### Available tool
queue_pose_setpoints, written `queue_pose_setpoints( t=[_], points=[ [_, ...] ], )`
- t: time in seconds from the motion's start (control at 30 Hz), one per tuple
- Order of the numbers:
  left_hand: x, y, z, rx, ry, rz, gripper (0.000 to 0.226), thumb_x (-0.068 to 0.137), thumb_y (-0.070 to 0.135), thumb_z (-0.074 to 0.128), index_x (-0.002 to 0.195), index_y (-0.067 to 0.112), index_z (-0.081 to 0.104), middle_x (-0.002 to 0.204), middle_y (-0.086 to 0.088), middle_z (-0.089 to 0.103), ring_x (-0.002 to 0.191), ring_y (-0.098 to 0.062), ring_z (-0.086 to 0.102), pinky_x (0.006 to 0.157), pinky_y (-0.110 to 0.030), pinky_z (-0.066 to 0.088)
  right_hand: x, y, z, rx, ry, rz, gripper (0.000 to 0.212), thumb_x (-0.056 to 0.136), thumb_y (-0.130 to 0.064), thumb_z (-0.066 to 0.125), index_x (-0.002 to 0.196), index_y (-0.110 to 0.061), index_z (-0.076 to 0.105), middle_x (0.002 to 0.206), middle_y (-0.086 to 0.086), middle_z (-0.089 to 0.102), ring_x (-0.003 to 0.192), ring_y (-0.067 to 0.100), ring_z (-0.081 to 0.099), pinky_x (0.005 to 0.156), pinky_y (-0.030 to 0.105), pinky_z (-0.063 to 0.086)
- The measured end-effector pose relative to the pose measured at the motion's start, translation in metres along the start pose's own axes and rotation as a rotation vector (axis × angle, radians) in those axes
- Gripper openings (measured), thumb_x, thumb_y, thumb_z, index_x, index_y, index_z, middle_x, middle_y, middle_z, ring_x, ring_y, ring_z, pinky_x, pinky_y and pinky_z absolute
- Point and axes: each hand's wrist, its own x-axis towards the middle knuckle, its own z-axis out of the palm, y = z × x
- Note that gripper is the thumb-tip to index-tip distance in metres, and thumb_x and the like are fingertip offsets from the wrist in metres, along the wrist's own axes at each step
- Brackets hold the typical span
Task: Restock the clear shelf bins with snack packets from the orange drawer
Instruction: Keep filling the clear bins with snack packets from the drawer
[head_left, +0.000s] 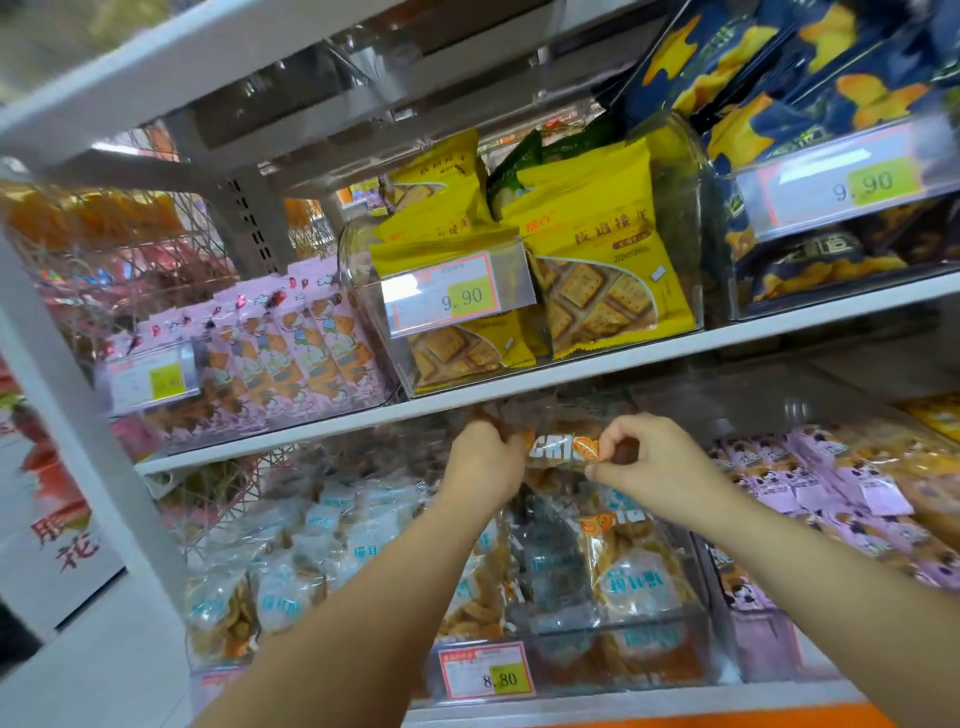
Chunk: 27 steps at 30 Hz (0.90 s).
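Spanning left hand (485, 457) to right hand (655, 460), snack packet (563, 451) pinched by fingers.

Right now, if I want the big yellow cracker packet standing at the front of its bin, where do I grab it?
Pinch its flat top seal, coming from above. The yellow packet stands upright inside the clear bin, so probably only its top edge is free.

Shelf boards (779, 325): white, smooth, matt painted look. 
Bins (691, 208): clear hard plastic, glossy, catching glare. 
Snack packet (563, 449): thin transparent film, crinkled, shiny. 
Yellow biscuit packs (597, 244): printed film, soft sheen. 
Price labels (447, 296): paper behind clear plastic holders. 
Slotted upright (249, 218): grey metal, dull.
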Motion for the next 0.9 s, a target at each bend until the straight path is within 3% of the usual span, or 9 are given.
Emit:
queue_pose_setpoints(
  t=[0.07, 0.13, 0.2, 0.33, 0.43, 0.5, 0.6, 0.7, 0.9],
  points=[
    [-0.004, -0.001, 0.003, -0.106, 0.004, -0.026, 0.016, 0.095, 0.022, 0.053, 0.084, 0.014, 0.045, 0.088, -0.007, 0.056, 0.091, -0.032, 0.065, 0.082, -0.043, 0.056, -0.006, -0.002, -0.001, -0.012, 0.020, 0.015, 0.023, 0.074, -0.019, 0.078, 0.066, -0.024, 0.057, 0.095, -0.009, 0.042, 0.086, 0.004, 0.046, 0.071, 0.018, 0.029],
    [-0.010, 0.001, 0.003, -0.226, -0.018, -0.066, 0.008, 0.093, 0.014, 0.053, 0.098, 0.012, 0.047, 0.097, -0.010, 0.058, 0.092, -0.031, 0.066, 0.082, -0.046, 0.057, -0.011, -0.004, -0.006, 0.017, 0.026, 0.037, 0.020, 0.076, -0.026, 0.078, 0.067, -0.021, 0.060, 0.103, -0.008, 0.037, 0.092, 0.004, 0.044, 0.077, 0.015, 0.027],
    [-0.014, 0.002, 0.005, -0.368, -0.054, -0.120, 0.025, 0.093, 0.007, 0.052, 0.114, 0.012, 0.041, 0.109, -0.012, 0.058, 0.097, -0.028, 0.065, 0.081, -0.042, 0.058, -0.015, -0.004, -0.011, 0.060, 0.016, 0.063, 0.021, 0.080, -0.034, 0.073, 0.068, -0.020, 0.062, 0.108, -0.007, 0.039, 0.096, 0.005, 0.047, 0.085, 0.019, 0.029],
    [-0.030, 0.014, 0.008, -0.597, -0.158, -0.153, 0.034, 0.092, -0.002, 0.054, 0.123, 0.005, 0.041, 0.091, -0.005, 0.062, 0.076, -0.015, 0.067, 0.069, -0.029, 0.059, -0.015, 0.003, -0.020, 0.068, 0.076, 0.105, 0.017, 0.080, -0.033, 0.072, 0.079, -0.024, 0.058, 0.105, -0.003, 0.054, 0.099, 0.015, 0.054, 0.079, 0.029, 0.038],
    [-0.036, 0.020, 0.009, -0.697, -0.175, -0.173, 0.033, 0.091, -0.011, 0.047, 0.119, 0.006, 0.042, 0.087, -0.008, 0.062, 0.067, -0.015, 0.064, 0.066, -0.031, 0.059, -0.016, 0.003, -0.025, 0.205, 0.064, 0.209, 0.064, 0.073, -0.030, 0.080, 0.125, -0.024, 0.044, 0.120, -0.005, 0.049, 0.107, 0.016, 0.055, 0.090, 0.034, 0.046],
    [-0.038, 0.023, 0.009, -0.800, -0.159, -0.203, 0.032, 0.090, -0.012, 0.045, 0.115, 0.007, 0.041, 0.088, -0.012, 0.060, 0.068, -0.018, 0.062, 0.064, -0.033, 0.057, -0.016, 0.002, -0.026, 0.292, 0.012, 0.238, 0.087, 0.071, -0.027, 0.082, 0.142, -0.029, 0.031, 0.127, -0.007, 0.045, 0.114, 0.015, 0.052, 0.099, 0.041, 0.046],
    [-0.040, 0.020, 0.010, -0.979, -0.132, -0.219, 0.028, 0.090, 0.001, 0.057, 0.111, 0.011, 0.042, 0.098, -0.015, 0.061, 0.078, -0.022, 0.063, 0.066, -0.036, 0.054, -0.017, -0.001, -0.022, 0.559, -0.063, 0.298, 0.066, 0.077, -0.012, 0.076, 0.134, -0.021, 0.044, 0.120, 0.003, 0.059, 0.103, 0.017, 0.062, 0.078, 0.034, 0.055],
    [-0.044, 0.012, 0.017, -0.964, -0.133, -0.177, 0.041, 0.084, 0.017, 0.070, 0.112, 0.015, 0.041, 0.114, -0.018, 0.060, 0.104, -0.032, 0.063, 0.081, -0.049, 0.056, -0.020, -0.006, -0.018, 0.823, -0.053, 0.358, 0.052, 0.078, -0.001, 0.071, 0.124, -0.015, 0.050, 0.110, 0.011, 0.063, 0.089, 0.019, 0.068, 0.060, 0.023, 0.054],
    [-0.048, 0.000, 0.023, -0.946, -0.106, -0.150, 0.039, 0.083, 0.015, 0.072, 0.104, 0.019, 0.039, 0.125, -0.024, 0.053, 0.099, -0.029, 0.063, 0.093, -0.052, 0.051, -0.021, -0.015, -0.015, 0.920, -0.054, 0.324, 0.045, 0.078, 0.005, 0.068, 0.114, -0.017, 0.051, 0.114, 0.016, 0.062, 0.090, 0.022, 0.067, 0.070, 0.029, 0.056]
  ],
)
